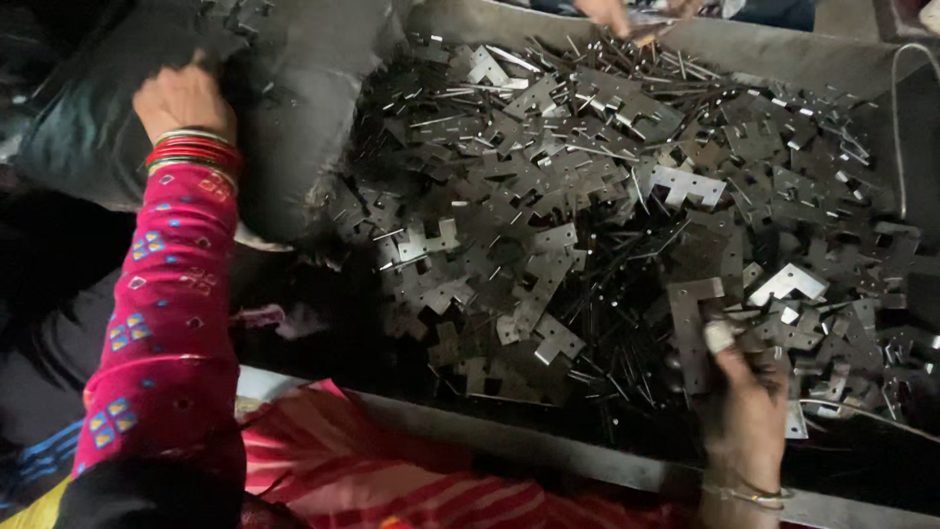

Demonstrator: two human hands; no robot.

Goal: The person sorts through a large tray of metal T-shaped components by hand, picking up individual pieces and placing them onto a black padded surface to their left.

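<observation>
Your right hand has its fingers closed around an L-shaped flat metal bracket, the thumb, capped by a pale wrap at its tip, pressing on the plate's lower end while the long leg rises above your knuckles and the short arm turns off to the right at the top. Judge it stiff and light on its own, thin stamped sheet with hard edges and probably a slick face, so keep your grip on the flat faces near the bend rather than along an edge. Just beyond your fingertips lies the heap of like brackets and thin metal pins, tangled and overlapping, filling the grey trough. Your left hand, red bangles at the wrist, is clenched on the dark sack well apart from that bracket, at the heap's left edge. At the far rim another person's hand reaches into the pile.
</observation>
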